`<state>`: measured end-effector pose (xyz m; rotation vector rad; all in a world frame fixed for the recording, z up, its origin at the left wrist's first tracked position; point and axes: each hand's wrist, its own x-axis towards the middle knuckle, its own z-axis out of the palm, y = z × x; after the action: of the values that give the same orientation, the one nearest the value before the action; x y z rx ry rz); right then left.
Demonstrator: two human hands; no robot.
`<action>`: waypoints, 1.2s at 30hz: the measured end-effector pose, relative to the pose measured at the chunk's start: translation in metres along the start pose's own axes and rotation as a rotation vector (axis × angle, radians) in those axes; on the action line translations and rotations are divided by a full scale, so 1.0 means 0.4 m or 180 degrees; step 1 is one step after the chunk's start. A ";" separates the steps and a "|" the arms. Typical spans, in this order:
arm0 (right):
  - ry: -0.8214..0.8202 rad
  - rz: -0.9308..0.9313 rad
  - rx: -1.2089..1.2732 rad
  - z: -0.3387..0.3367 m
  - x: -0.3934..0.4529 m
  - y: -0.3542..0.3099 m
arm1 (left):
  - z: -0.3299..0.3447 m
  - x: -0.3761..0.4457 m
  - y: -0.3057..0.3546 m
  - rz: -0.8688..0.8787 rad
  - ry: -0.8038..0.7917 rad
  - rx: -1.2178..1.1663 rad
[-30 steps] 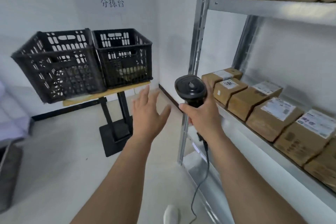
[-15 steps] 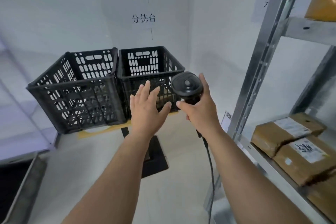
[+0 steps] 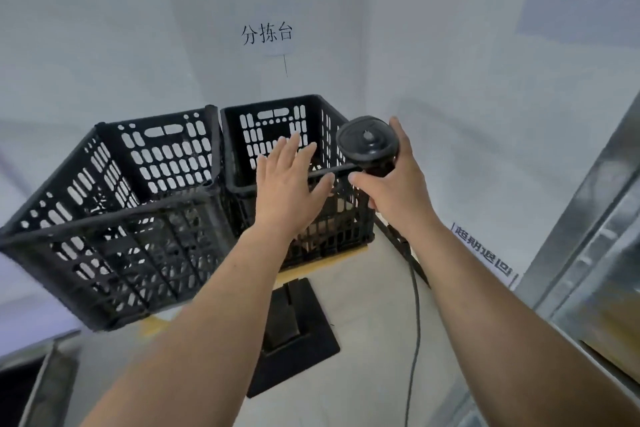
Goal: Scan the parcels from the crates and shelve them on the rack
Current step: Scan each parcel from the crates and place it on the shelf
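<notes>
Two black plastic crates stand side by side on a small wooden stand: the left crate (image 3: 114, 218) and the right crate (image 3: 273, 128). My left hand (image 3: 287, 187) hovers with spread fingers over the front rim of the right crate and holds nothing. My right hand (image 3: 391, 184) grips a black corded barcode scanner (image 3: 367, 146) at that crate's right corner. Something brownish shows dimly through the right crate's lattice; I cannot tell what it is. The metal rack (image 3: 585, 246) edges the right side.
The stand has a wooden top (image 3: 325, 262) and a black base plate (image 3: 294, 336) on the pale floor. The scanner cable (image 3: 415, 322) hangs down to the floor. Paper signs are stuck on the white walls. A dark bin edge (image 3: 31, 388) sits at lower left.
The view has swung left, away from the rack's parcels, and closer to the crates. Both hands have moved forward to the right crate, the scanner still in my right hand.
</notes>
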<state>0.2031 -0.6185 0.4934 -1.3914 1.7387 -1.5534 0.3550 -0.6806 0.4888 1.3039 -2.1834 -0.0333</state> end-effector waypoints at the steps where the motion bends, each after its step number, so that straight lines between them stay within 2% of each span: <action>1: 0.0038 0.0004 0.0003 0.008 0.027 -0.002 | 0.004 0.032 -0.014 0.0069 0.0014 -0.0002; 8: 0.0094 0.0018 -0.0005 0.036 0.231 -0.001 | 0.047 0.241 -0.066 0.0365 0.0034 0.0131; 17: -0.0095 -0.0293 -0.0165 0.046 0.504 0.007 | 0.113 0.479 -0.086 0.0385 0.0065 0.0490; 21: -0.0255 -0.0343 -0.0155 0.091 0.590 0.045 | 0.168 0.532 -0.124 0.0304 -0.0088 0.0622; 29: -0.0443 -0.0174 0.0175 0.201 0.708 0.139 | 0.252 0.619 -0.265 0.0055 -0.0413 0.0797; 36: -0.0493 0.0226 0.0440 0.272 0.775 0.229 | 0.320 0.669 -0.336 0.0092 -0.0740 0.0932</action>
<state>0.1304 -0.9510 0.4704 -1.3299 1.5429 -1.4579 0.3058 -1.0020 0.4676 1.4900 -2.4756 0.1593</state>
